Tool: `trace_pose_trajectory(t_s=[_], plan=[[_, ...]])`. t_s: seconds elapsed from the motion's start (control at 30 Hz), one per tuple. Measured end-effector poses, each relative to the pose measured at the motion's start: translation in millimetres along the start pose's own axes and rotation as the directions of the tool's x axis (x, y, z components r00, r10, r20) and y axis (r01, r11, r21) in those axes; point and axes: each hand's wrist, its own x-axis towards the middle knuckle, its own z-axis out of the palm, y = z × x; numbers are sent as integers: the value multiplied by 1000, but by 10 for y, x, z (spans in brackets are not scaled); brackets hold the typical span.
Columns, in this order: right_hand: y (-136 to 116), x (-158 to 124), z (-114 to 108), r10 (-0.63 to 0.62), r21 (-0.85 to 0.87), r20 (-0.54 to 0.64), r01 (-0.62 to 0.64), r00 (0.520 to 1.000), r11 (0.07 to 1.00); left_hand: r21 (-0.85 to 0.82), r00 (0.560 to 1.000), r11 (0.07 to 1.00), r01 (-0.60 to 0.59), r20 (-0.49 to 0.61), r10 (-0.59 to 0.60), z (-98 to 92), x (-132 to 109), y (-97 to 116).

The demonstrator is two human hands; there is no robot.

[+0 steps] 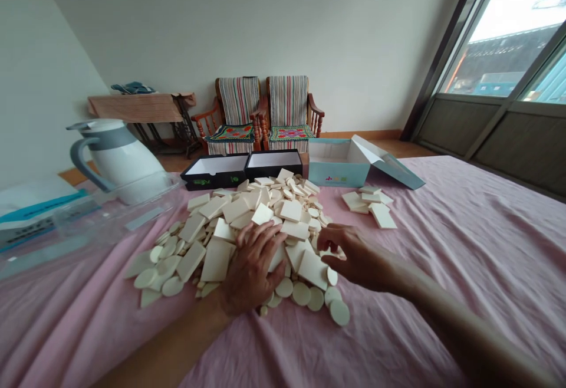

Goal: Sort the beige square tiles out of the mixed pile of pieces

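Note:
A wide heap of pale wooden pieces (pixel 218 261), square tiles and round discs mixed, covers the middle of the pink cloth. My left hand (pixel 254 264) lies on the front of the heap with its fingers spread over the tiles, gripping nothing. At the heap's right edge is my right hand (pixel 347 252), its fingers bent and the thumb apart from them. No piece shows in its grip, though the inner fingers are partly hidden. Just in front of the hands lie several loose discs (pixel 339 312). A small group of square tiles (pixel 382 216) sits apart to the right.
Two black open boxes (pixel 216 183) and a light blue box (pixel 338 174) with a tilted lid (pixel 398 167) stand behind the heap. A white jug (pixel 121 161), clear plastic trays (pixel 119 217) and a blue-white box (pixel 39 211) occupy the left. The pink cloth (pixel 464 217) is wrinkled.

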Motion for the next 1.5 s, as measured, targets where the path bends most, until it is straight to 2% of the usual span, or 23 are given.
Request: trace_pose_trajectory(t_s=[0.1, 0.2, 0.37, 0.43, 0.5, 0.57, 0.63, 0.7, 0.77, 0.83, 0.9, 0.97, 1.03, 1.13, 1.27, 1.4, 1.5], plan=[[-63, -47, 85, -9, -95, 79, 17, 997, 995, -5, 1000, 1000, 6, 8, -6, -1, 7, 6], [-144, -71, 191, -2, -202, 82, 19, 997, 979, -3, 1000, 1000, 7, 11, -7, -3, 12, 9], [-170, -55, 277, -60, -206, -15, 55, 998, 977, -1, 1000, 1000, 7, 8, -7, -7, 21, 17], [-84, -17, 217, -86, -133, -77, 75, 993, 988, -2, 1000, 1000, 11, 2, -11, -3, 22, 20], [97, 41, 116, -62, -81, -183, 48, 981, 996, -6, 1000, 1000, 14, -2, -14, 2, 23, 22], [362, 103, 15, 21, -114, -321, -61, 947, 992, -11, 1000, 1000, 13, -2, -13, 6, 23, 22], [648, 151, -51, 118, -204, -446, -229, 887, 952, -13, 1000, 1000, 11, -3, -11, 8, 25, 21], [854, 178, -67, 163, -261, -552, -356, 818, 897, -14, 1000, 1000, 13, -3, -13, 8, 28, 19], [904, 195, -37, 128, -266, -613, -356, 780, 896, -14, 1000, 1000, 14, -1, -14, 7, 30, 18], [788, 213, 23, 47, -223, -605, -226, 795, 948, -15, 1000, 1000, 14, -1, -14, 4, 30, 20], [565, 237, 97, -45, -142, -537, -37, 842, 989, -14, 1000, 1000, 12, -4, -12, -1, 27, 24], [326, 264, 172, -150, -78, -443, 129, 884, 989, -12, 1000, 1000, 11, 0, -11, -7, 25, 27], [144, 288, 241, -233, -79, -352, 220, 907, 972, -11, 1000, 1000, 13, 9, -13, -11, 24, 27], [26, 305, 327, -271, -171, -257, 233, 928, 957, -14, 1000, 1000, 19, 14, -19, -16, 25, 25], [42, 289, 406, -288, -295, -202, 222, 936, 929, -20, 1000, 1000, 19, 15, -19, -21, 24, 27], [72, 254, 461, -323, -395, -201, 225, 925, 891, -26, 1000, 1000, 9, 0, -9, -21, 26, 26], [83, 251, 473, -324, -433, -246, 195, 913, 880, -33, 1000, 999, 4, -12, -4, -17, 30, 21]])
